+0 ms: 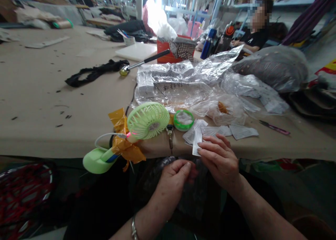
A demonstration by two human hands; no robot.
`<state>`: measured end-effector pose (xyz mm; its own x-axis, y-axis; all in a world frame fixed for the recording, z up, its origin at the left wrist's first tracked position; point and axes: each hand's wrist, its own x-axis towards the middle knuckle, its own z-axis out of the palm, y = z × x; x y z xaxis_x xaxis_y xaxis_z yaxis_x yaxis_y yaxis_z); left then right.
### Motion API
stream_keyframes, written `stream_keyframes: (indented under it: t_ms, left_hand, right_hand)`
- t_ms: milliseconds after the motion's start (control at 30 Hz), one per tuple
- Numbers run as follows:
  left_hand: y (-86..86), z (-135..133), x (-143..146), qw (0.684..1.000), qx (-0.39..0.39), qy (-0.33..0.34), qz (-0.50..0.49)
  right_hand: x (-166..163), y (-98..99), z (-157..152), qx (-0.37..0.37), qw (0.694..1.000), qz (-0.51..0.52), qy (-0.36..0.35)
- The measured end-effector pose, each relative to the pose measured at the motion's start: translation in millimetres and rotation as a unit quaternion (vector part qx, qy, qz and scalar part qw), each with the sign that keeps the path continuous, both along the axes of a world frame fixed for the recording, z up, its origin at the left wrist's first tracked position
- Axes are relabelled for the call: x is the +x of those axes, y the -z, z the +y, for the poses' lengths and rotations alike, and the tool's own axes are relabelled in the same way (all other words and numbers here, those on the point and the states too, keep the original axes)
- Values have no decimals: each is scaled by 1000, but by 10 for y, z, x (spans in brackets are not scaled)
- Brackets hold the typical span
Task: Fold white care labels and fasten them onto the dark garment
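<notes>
The strip (196, 143) is at five o'clock in the view, near the table's (89, 117) front edge, with the right hand (222, 163) at its four o'clock; those fingers are slightly apart, their tips meeting the strip's side, though the thumb is hidden and I cannot tell whether it clamps. The left hand (174, 175), between seven and eight o'clock from the strip, has thumb and forefinger pressed together; whether anything is pinched there cannot be seen. A light touch along the border should suit best, sparing creases and leaving the slips (243, 131) near three o'clock undisturbed, while the left hand is best kept clear of the tool (170, 140), whose tip is just beyond its twelve o'clock. The strip's long axis runs roughly twelve to six, near end leaning slightly towards seven
</notes>
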<state>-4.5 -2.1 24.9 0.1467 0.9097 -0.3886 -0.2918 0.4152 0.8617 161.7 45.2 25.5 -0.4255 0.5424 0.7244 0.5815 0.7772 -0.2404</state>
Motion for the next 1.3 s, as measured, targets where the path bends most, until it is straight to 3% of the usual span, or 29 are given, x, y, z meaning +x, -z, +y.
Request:
stream_keyframes:
  t_ms: [100, 167, 300, 433, 533, 733, 967, 1300]
  left_hand:
    - [-53, 42, 128, 973, -77, -7, -218]
    - [-74, 73, 198, 956, -98, -26, -274]
    - [-102, 144, 289, 961, -117, -46, -245]
    - [-118, 174, 327, 980, -134, -21, -143]
    - [-131, 165, 338, 984, -150, -16, -95]
    - [-166, 177, 352, 976, -186, 3, -112]
    - [-148, 193, 382, 960, -153, -3, -233]
    - [-149, 128, 425, 947, -165, -6, -276]
  right_hand:
    - [18, 10, -169, -14, 998, -1, -61]
    - [27, 13, -280, -22, 996, -11, -87]
    - [119, -14, -308, -25, 996, -38, -75]
    - [276, -37, -92, -24, 992, -84, 86]
    - [337, -8, 41, -8, 986, -108, 128]
    - [384, 29, 34, -4, 997, -16, 75]
    - [305, 11, -265, -35, 995, -7, -88]
    - [232, 54, -408, -46, 993, -36, -107]
